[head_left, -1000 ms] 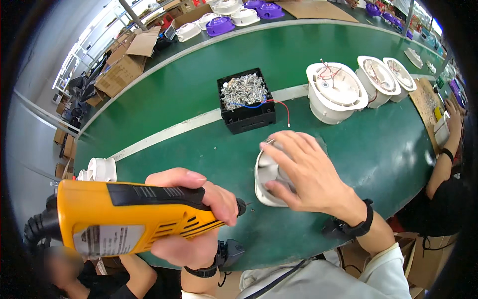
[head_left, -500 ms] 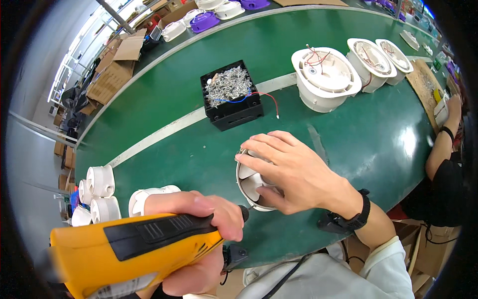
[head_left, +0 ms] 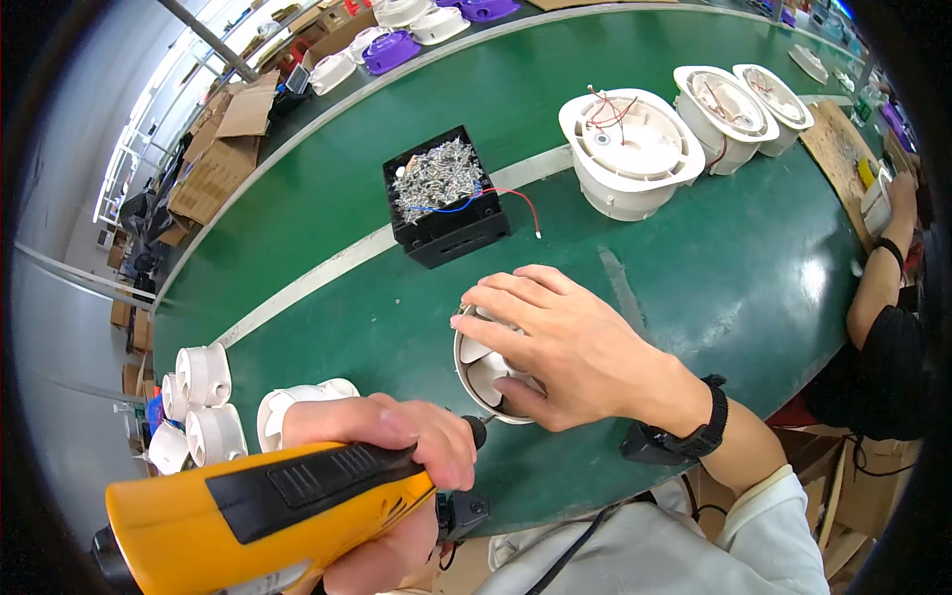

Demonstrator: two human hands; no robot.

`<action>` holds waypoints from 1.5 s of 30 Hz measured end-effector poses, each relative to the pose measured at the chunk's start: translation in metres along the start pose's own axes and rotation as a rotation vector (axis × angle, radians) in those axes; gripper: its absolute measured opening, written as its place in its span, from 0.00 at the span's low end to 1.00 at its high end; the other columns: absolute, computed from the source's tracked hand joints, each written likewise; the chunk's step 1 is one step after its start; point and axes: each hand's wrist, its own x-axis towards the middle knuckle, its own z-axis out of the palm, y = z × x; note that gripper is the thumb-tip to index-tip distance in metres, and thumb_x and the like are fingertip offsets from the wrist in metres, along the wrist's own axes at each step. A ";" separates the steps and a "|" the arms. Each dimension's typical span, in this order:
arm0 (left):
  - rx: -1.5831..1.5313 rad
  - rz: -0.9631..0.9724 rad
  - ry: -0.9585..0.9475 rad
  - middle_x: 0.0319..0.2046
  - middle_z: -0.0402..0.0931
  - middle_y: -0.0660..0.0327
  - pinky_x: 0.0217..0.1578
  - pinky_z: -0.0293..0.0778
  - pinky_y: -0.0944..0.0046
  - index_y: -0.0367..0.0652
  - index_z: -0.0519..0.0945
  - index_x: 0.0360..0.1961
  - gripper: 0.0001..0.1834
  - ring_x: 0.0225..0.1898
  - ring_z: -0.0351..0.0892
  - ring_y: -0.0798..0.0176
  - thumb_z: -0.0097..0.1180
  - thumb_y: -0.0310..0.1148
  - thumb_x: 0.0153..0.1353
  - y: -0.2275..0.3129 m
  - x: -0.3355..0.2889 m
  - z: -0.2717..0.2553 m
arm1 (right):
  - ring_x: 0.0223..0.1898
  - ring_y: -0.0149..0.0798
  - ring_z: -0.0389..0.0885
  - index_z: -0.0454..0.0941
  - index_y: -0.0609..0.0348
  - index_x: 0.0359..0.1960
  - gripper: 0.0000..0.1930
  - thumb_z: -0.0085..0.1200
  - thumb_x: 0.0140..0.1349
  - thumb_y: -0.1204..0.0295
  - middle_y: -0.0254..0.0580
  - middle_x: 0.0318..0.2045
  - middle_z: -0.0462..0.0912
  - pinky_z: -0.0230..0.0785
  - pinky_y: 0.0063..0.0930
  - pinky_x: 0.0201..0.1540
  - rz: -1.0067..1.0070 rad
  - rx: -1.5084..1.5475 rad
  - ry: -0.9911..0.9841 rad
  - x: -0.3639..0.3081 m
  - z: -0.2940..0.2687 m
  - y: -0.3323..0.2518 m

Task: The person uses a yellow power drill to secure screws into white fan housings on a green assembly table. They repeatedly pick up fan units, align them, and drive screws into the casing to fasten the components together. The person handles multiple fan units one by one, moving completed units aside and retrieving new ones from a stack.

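Note:
My left hand (head_left: 416,451) is wrapped round a yellow and black electric screwdriver (head_left: 268,511), which lies across the lower left of the view. The tool's thin bit meets the near rim of a small round white plastic housing (head_left: 486,375) with curved blades inside. Over that housing lies my right hand (head_left: 555,342), fingers curled on its far rim and thumb on the near side, gripping it. The hand hides the housing's right half. Just left of my left hand, another white round housing (head_left: 288,402) sits on the green table.
Beyond my hands stands a black box of screws (head_left: 451,238) with a red and blue wire across it. Large white housings (head_left: 635,193) with wires stand at the right. Several small white housings (head_left: 203,375) are grouped at the left. Another person's arm (head_left: 878,288) works at the far right.
The whole view has shifted slightly, so the box and large housings appear further left. Both hands keep their grips, and the bit stays at the housing's rim.

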 end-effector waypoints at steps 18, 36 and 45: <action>-0.137 -0.105 -0.085 0.20 0.71 0.56 0.20 0.71 0.61 0.36 0.61 0.40 0.42 0.17 0.71 0.60 0.56 0.67 0.46 0.015 0.003 -0.013 | 0.52 0.48 0.70 0.71 0.63 0.49 0.26 0.59 0.45 0.68 0.48 0.47 0.72 0.60 0.42 0.56 -0.009 -0.012 -0.037 0.005 -0.002 -0.011; -0.070 0.020 0.082 0.18 0.71 0.56 0.17 0.69 0.62 0.36 0.62 0.43 0.39 0.14 0.70 0.60 0.53 0.65 0.52 0.016 0.000 -0.043 | 0.60 0.60 0.61 0.67 0.66 0.55 0.43 0.64 0.42 0.48 0.68 0.54 0.64 0.48 0.56 0.64 0.115 -0.220 -0.139 0.010 -0.002 -0.030; -0.023 -0.026 0.117 0.17 0.70 0.55 0.19 0.69 0.60 0.36 0.61 0.43 0.44 0.15 0.69 0.60 0.50 0.71 0.49 0.017 0.005 -0.031 | 0.56 0.61 0.63 0.66 0.63 0.56 0.40 0.62 0.43 0.53 0.66 0.53 0.64 0.55 0.50 0.59 0.156 -0.237 -0.067 0.002 -0.007 -0.025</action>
